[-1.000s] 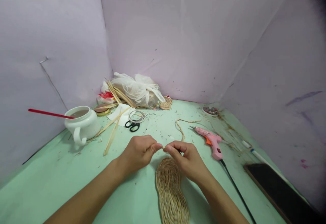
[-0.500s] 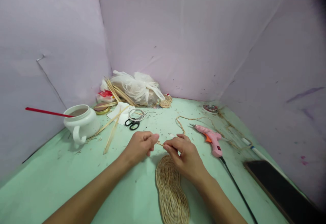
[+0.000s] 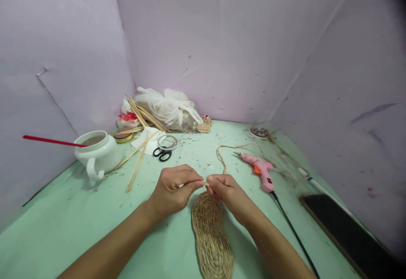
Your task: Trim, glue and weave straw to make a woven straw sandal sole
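Between my two hands runs a short stretch of straw cord [image 3: 206, 183], pinched from both sides. My left hand [image 3: 176, 188] grips it between thumb and fingertips. Close against it, my right hand [image 3: 226, 190] is also closed on the cord, and more braided cord trails from behind that hand toward the back right. Just below the hands a woven straw sole [image 3: 211, 236], made of tight coiled rows, lies on the green tabletop. My fingers cover the exact spot where the cord is held.
At right lie a pink glue gun [image 3: 258, 169] with black cable and a dark phone-like slab [image 3: 342, 232]. Black-handled scissors [image 3: 162, 154], a white pot [image 3: 98, 154] with a red stick, and straw strips [image 3: 137, 171] are at left. A plastic bag [image 3: 168, 107] sits behind.
My hands have come closer together on the cord, the left fingertips now nearly meeting the right ones. The whole view has shifted slightly.
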Demonstrator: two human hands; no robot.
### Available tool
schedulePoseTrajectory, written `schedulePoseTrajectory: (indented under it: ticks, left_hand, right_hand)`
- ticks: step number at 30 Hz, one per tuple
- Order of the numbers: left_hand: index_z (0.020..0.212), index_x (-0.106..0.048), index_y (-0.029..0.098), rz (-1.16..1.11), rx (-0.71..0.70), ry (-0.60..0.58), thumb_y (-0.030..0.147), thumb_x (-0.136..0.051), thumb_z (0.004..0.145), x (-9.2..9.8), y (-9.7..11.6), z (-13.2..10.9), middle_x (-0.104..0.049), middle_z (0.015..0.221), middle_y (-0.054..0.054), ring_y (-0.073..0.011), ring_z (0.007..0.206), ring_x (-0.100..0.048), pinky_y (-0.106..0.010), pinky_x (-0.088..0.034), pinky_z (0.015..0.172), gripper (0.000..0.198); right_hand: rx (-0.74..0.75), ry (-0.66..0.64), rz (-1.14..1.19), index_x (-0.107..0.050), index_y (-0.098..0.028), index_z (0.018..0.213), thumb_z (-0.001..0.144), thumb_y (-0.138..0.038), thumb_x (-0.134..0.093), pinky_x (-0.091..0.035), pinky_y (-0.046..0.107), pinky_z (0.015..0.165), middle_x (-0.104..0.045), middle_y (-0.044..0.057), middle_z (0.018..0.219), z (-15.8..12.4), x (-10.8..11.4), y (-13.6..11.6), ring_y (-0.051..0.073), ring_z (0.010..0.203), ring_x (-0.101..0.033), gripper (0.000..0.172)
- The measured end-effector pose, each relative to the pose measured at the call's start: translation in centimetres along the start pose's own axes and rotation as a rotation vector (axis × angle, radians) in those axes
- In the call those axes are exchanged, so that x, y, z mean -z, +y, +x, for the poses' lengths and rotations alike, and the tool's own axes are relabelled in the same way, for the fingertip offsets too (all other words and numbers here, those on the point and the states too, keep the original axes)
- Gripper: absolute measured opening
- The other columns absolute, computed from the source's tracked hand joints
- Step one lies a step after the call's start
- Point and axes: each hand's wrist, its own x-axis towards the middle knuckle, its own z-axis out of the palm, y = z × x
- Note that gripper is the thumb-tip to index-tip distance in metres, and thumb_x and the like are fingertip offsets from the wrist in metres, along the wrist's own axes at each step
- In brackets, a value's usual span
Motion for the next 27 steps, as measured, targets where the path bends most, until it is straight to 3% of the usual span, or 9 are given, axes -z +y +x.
schedulePoseTrajectory:
  ticks: [3,5,7,9,14,17,27]
  left_hand:
    - [0.058,-0.066,0.015,0.05,0.089,0.119,0.016,-0.059,0.075,0.0,-0.2,0.0,-0.059,0.053,-0.001,-0.0106,0.051,-0.052,-0.022,-0.042,0.051,0.018]
    - [0.054,-0.064,0.015,0.023,0.192,0.153,0.016,-0.059,0.074,0.0,-0.2,0.1,-0.055,0.049,0.001,-0.0087,0.046,-0.048,-0.02,-0.039,0.046,0.021]
    - [0.052,-0.062,0.015,-0.006,0.229,0.134,0.015,-0.06,0.073,-0.1,-0.2,0.2,-0.054,0.047,0.002,-0.0082,0.045,-0.047,-0.019,-0.039,0.045,0.022]
    - [0.052,-0.062,0.015,0.0,0.187,0.119,0.015,-0.06,0.074,-0.4,-0.2,0.0,-0.056,0.049,0.001,-0.009,0.048,-0.05,-0.019,-0.041,0.047,0.022]
    - [0.067,-0.068,0.013,0.091,-0.105,0.198,0.01,-0.062,0.074,-0.9,-0.2,-0.7,-0.066,0.064,-0.004,-0.0116,0.062,-0.06,-0.021,-0.048,0.061,0.009]
    - [0.072,-0.068,0.011,0.142,-0.217,0.221,0.006,-0.063,0.072,-1.2,-0.1,-0.9,-0.066,0.068,-0.006,-0.0113,0.063,-0.061,-0.02,-0.049,0.061,0.007]
    - [0.065,-0.065,0.01,0.159,-0.246,0.151,0.006,-0.063,0.069,-0.7,-0.4,-0.9,-0.062,0.062,-0.006,-0.0113,0.056,-0.056,-0.021,-0.046,0.053,0.006]
  right_hand:
    - [0.075,0.103,-0.026,-0.056,-0.016,0.076,0.077,-0.037,-0.052,-0.031,0.022,0.048,-0.048,-0.003,0.063,-0.3,-0.3,-0.4,0.009,0.049,-0.036,0.021]
    - [0.199,0.216,-0.096,-0.059,-0.018,0.088,0.074,-0.029,-0.059,-0.035,0.022,0.052,-0.056,0.0,0.077,-0.6,-0.5,-0.5,0.009,0.054,-0.041,0.018]
    - [0.296,0.301,-0.169,-0.06,-0.018,0.08,0.077,-0.026,-0.057,-0.035,0.023,0.053,-0.058,0.001,0.073,-0.7,-0.6,-0.4,0.01,0.054,-0.043,0.009]
    - [0.295,0.333,-0.207,-0.058,-0.018,0.07,0.08,-0.026,-0.052,-0.034,0.024,0.053,-0.054,-0.001,0.063,-0.7,-0.7,-0.3,0.011,0.055,-0.043,0.015]
    - [0.07,0.191,-0.032,-0.048,-0.018,0.058,0.079,-0.034,-0.047,-0.026,0.023,0.047,-0.037,-0.005,0.049,-0.5,-0.8,-0.4,0.01,0.048,-0.032,0.027]
    - [0.002,0.092,0.119,-0.041,-0.02,0.054,0.079,-0.038,-0.044,-0.023,0.023,0.045,-0.028,-0.007,0.047,-0.4,-0.7,-0.4,0.009,0.046,-0.026,0.031]
    - [-0.016,0.01,0.094,-0.031,-0.021,0.05,0.082,-0.042,-0.042,-0.016,0.024,0.043,-0.023,-0.008,0.046,-0.4,-1.0,-0.4,0.008,0.044,-0.02,0.04]
